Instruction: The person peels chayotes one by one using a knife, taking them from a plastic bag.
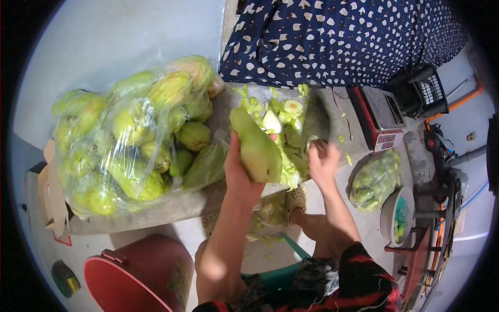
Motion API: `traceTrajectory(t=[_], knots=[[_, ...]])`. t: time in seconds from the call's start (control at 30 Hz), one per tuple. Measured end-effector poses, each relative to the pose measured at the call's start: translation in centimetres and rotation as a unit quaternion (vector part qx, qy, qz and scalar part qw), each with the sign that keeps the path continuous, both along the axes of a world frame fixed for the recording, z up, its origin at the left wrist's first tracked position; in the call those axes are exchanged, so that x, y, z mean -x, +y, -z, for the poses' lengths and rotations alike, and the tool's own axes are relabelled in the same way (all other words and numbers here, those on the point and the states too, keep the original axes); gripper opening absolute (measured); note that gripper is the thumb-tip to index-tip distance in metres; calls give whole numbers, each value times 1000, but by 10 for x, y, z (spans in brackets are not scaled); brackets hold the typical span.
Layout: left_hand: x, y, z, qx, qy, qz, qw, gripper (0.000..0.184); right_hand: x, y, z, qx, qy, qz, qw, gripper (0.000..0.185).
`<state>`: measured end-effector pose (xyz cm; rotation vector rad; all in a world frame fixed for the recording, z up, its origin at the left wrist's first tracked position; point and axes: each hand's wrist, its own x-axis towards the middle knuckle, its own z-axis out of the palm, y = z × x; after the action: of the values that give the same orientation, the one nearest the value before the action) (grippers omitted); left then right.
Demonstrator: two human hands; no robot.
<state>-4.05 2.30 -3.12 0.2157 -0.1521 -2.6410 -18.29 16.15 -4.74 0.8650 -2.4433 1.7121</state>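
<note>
My left hand [242,169] is wrapped round the lower left side of a peeled, pale green fruit [254,145], which is tilted over the ledge. Just to its right, my right hand [323,160] is closed round the handle of a broad dark knife [316,117], its blade pointing up and slightly blurred. The blade and the fruit are apart. Behind and between them lie green peelings [292,169] and cut pale pieces [272,121], partly hidden by the fruit.
A clear bag of green fruits [130,135] fills the left of the ledge [119,222]. A red bucket [140,275] stands below. At right are a scale [382,112], a bagged green bundle [377,179], a white bowl [389,216] and a black basket [423,91]. Patterned cloth [332,41] hangs behind.
</note>
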Motion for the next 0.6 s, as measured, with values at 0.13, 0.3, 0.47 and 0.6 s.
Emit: traceTrajectory(t=[0.13,0.3,0.47,0.6], knots=[[5,-6,1,-15,-142,-50,988,43,4,5,19,-113,79,-21,990,21],[4,-11,-5,15,-204,-63,977,41,-24,14,-2,-30,185,-55,981,25],[3,-11,6,-2,-180,-5,984,47,-46,20,-18,31,446,-242,861,27],[10,2,13,-5,-130,2,991,42,-55,15,-19,19,470,-253,845,30]])
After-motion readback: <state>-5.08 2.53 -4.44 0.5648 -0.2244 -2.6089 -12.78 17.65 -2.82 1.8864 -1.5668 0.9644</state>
